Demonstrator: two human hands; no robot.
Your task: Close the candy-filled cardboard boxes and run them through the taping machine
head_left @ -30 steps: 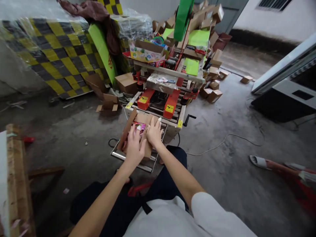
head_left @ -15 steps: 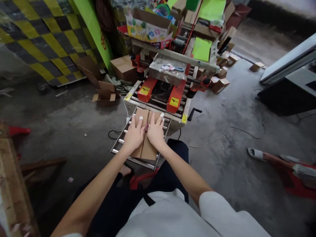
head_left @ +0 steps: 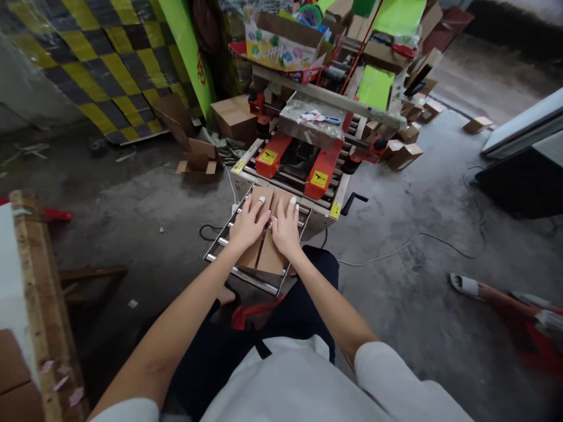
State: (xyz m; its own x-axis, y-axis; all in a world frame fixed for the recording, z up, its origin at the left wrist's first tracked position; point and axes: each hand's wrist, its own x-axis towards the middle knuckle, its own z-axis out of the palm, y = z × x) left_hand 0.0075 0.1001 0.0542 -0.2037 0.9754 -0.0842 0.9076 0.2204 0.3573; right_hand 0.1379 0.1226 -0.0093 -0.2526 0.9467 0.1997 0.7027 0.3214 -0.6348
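Note:
A brown cardboard box (head_left: 269,264) lies on the short roller conveyor (head_left: 257,282) in front of my knees, its two top flaps meeting along a narrow seam. My left hand (head_left: 247,225) rests on the left flap, fingers spread. On the right flap lies my right hand (head_left: 285,230), fingers stretched forward and thumb near the seam. White covers show on some fingertips of both hands. Beyond the box stands a carton sealing machine (head_left: 303,146) with orange side guides and yellow warning labels.
An open printed carton (head_left: 281,44) sits on top of the machine. A black crank handle (head_left: 354,202) juts out at its right. Loose cartons (head_left: 200,158) lie on the floor to the left. A wooden-edged table (head_left: 41,293) is at the far left. Another person's foot (head_left: 466,285) shows at right.
The box has slid a little forward along the rollers under my hands. My view has turned slightly left, showing more of the wooden-edged table.

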